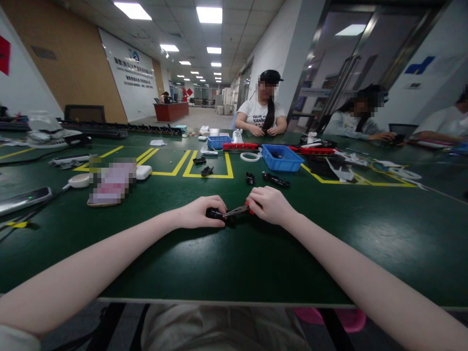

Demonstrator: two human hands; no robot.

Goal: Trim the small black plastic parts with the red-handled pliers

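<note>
The left hand (209, 210) pinches a black part (214, 213) over the green table (219, 275), and the right hand (269, 204) curls round red-handled pliers (237, 210) whose tips reach that part. Beyond lie black pieces (276, 180), then a blue basket (280, 164).

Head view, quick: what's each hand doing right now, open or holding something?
Left hand: closed, holding a black part.
Right hand: closed, holding red-handled needle-nose pliers.

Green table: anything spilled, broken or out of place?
No spill or obvious breakage. Slightly odd: a short black part and a longer one lie loose near the larger blue bin, outside the yellow tape outline that holds two others. Fine damage is too small to tell.
</note>
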